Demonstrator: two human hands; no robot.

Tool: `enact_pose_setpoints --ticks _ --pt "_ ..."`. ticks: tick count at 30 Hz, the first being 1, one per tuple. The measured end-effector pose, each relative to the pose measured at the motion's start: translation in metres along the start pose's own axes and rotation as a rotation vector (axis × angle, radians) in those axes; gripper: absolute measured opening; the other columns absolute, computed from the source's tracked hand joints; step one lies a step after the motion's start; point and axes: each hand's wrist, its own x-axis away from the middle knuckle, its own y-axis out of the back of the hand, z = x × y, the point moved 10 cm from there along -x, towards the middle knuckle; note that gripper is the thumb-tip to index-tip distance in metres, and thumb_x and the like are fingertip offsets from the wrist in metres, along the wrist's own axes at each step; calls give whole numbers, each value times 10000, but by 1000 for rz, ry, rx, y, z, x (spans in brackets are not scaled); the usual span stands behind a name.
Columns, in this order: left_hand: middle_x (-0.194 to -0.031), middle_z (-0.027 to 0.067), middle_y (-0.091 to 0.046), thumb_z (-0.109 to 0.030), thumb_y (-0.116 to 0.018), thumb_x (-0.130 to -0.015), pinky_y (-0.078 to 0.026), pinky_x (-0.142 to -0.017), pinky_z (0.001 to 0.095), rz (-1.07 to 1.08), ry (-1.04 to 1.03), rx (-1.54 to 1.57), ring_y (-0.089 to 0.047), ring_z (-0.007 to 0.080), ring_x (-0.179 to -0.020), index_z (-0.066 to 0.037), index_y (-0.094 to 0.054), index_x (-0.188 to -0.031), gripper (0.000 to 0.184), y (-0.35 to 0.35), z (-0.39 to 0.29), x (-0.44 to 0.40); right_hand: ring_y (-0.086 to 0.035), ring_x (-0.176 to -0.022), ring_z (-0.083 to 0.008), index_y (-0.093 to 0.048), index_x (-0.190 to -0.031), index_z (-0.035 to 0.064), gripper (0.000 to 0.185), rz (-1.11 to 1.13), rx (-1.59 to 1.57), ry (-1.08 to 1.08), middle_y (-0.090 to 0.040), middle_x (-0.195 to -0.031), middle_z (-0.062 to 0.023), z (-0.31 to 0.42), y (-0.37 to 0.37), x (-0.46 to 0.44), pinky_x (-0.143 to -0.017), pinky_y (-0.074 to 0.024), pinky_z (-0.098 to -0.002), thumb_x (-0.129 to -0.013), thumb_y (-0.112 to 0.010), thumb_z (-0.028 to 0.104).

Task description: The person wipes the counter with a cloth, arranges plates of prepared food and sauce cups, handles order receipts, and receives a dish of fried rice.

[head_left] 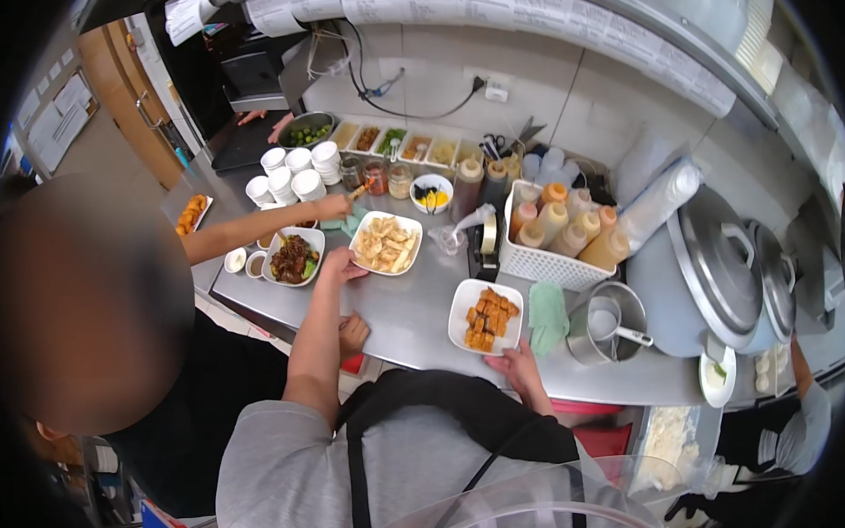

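My left hand grips the near-left edge of a square white bowl filled with pale golden fried pieces. At the front edge of the counter my right hand is closed on the lower rim of another square white bowl, which holds glazed orange-brown chunks. Its fingers are partly hidden by that bowl. A green cloth lies just right of this bowl. To the left of my left hand stands a bowl of dark sauced meat with greens.
A co-worker's hand holds a spoon near the jars; their other hand is by the counter edge. White cups are stacked behind. A basket of sauce bottles, a metal pot and large lidded cookers stand right.
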Motion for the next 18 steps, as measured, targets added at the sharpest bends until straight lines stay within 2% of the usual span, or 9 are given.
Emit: enact_pose_setpoints --ticks 2,4,6,12,17,18 --pt "-877 177 -569 11 -430 -724 -545 -624 394 105 -29 -25 -613 288 -712 40 -464 -989 269 -5 3 4 -593 -796 -315 -249 -1234 -13 480 -22 -35 156 -492 -1063 -190 7 4 -10 -688 -536 -386 -766 -348 -52" --pt "-872 174 -573 12 -433 -721 -545 -627 393 144 -5 -69 -614 286 -710 39 -464 -996 278 -9 5 16 -593 -799 -309 -268 -1212 -31 469 -41 -46 134 -495 -1062 -192 13 7 -6 -662 -544 -375 -749 -329 -69" --pt "-867 171 -577 13 -436 -717 -545 -630 393 193 23 -116 -616 283 -707 37 -464 -1003 288 -20 10 33 -604 -759 -296 -262 -1217 -36 481 -32 -60 203 -517 -1023 -198 27 11 2 -634 -547 -349 -745 -345 -68" --pt "-893 150 -566 12 -437 -708 -538 -653 374 288 41 -199 -615 253 -730 23 -449 -1026 319 -75 42 69 -618 -685 -271 -232 -1251 -29 536 -160 -9 198 -550 -947 -204 50 41 9 -585 -540 -314 -736 -379 -47" --pt "-939 147 -559 -4 -416 -743 -532 -660 338 309 96 -190 -612 249 -766 7 -411 -1115 372 -108 79 101 -617 -689 -278 -207 -1278 -9 565 -106 -36 184 -537 -974 -214 38 52 0 -591 -540 -317 -758 -429 -9" --pt "-939 147 -559 -4 -416 -743 -532 -660 338 318 107 -209 -612 249 -766 7 -411 -1115 372 -110 85 108 -616 -671 -257 -295 -1244 -7 499 -134 34 192 -560 -922 -187 39 56 2 -581 -531 -305 -776 -463 34"
